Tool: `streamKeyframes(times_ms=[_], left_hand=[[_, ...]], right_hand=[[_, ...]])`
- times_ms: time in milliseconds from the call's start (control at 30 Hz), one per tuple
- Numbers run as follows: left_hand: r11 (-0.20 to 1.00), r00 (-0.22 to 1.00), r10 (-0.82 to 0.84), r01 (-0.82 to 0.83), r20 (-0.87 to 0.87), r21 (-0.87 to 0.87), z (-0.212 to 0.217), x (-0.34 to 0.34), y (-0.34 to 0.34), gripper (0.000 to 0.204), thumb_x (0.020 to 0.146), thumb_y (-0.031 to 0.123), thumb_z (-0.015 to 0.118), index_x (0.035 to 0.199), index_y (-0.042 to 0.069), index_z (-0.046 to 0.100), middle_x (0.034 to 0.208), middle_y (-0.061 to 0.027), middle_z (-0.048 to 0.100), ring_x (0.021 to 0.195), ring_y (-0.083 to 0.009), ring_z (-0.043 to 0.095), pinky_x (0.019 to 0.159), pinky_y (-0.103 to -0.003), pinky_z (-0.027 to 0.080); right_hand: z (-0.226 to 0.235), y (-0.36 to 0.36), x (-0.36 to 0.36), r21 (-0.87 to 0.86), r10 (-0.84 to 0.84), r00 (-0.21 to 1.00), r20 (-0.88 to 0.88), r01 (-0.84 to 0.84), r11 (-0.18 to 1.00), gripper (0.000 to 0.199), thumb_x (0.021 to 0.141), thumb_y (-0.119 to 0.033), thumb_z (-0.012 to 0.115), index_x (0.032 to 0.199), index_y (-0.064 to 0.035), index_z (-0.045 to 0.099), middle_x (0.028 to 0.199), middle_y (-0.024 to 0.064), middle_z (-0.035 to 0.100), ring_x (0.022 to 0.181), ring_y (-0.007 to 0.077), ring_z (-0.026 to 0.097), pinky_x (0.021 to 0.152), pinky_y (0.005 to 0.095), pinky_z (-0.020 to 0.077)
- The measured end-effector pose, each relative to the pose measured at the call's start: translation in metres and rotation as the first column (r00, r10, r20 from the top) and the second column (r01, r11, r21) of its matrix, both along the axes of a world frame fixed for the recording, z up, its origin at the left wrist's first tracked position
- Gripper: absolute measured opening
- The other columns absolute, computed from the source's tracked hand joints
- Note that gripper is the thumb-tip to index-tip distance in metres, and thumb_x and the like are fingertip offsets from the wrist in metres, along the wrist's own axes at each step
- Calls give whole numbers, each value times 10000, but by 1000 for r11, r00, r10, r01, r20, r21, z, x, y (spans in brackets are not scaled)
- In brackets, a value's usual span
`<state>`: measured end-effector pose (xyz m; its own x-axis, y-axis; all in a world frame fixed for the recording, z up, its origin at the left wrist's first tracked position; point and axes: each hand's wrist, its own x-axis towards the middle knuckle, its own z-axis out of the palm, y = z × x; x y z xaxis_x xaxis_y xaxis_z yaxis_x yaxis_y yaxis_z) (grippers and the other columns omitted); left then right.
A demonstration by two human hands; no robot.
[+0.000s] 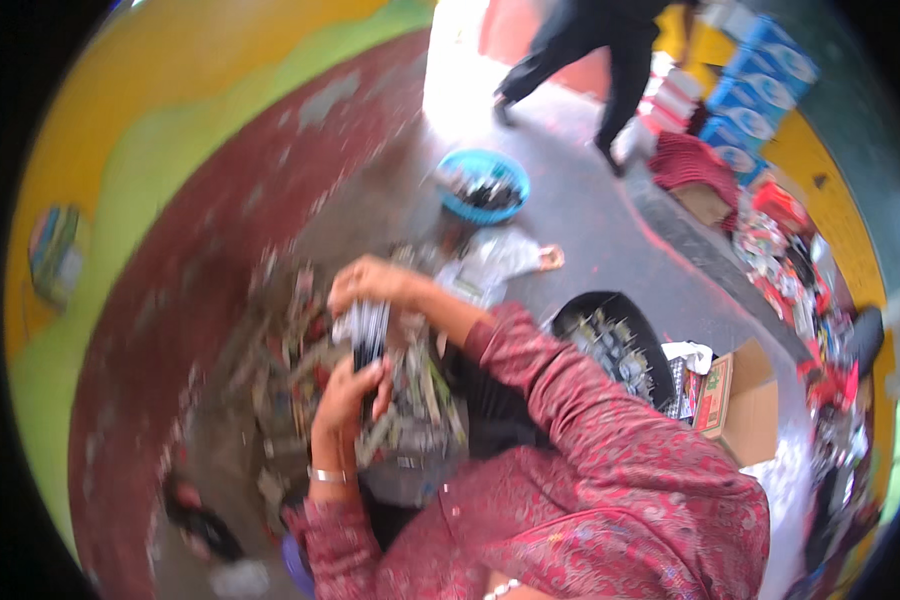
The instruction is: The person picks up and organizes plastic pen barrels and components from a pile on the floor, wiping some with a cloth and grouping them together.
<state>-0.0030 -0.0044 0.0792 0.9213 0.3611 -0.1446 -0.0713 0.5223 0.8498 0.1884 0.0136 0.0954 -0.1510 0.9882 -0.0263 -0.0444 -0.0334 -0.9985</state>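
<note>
At centre frame, both hands, left (348,392) and right (368,285), are closing around a bundle (370,335) of strips; steady alignment seems needed next, above the heap (300,370) at 9 o'clock.

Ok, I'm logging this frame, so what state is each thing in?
Left hand: gripping the dark bundle from below.
Right hand: closed on the bundle's top.
Blue basin: upright, holding dark items.
Black tub: filled with small pieces.
Cardboard box: open.

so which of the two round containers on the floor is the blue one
The blue basin farther away, near the walking person; the other, the black tub beside the patterned sleeve, is nearer.
</note>
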Motion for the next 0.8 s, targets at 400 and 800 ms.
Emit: streamKeyframes(times_ms=[400,800], left_hand=[[932,892,317,-356,-321,-69,-23,-8,15,170,837,197,547,743,74,478,534,32,394,402,-54,366,362,-203,266],[915,923,345,-372,-171,-157,-15,-7,19,193,821,172,574,728,78,434,518,25,384,389,-54,349,351,-206,258]], right_hand=[[19,-1,-31,274,-312,945,99,276,921,140,814,-157,568,766,-29,596,747,37,601,738,84,562,636,246,452],[-20,20,28,273,-782,553,287,736,620,214,779,-225,609,749,-14,618,664,66,605,599,156,568,567,289,449]])
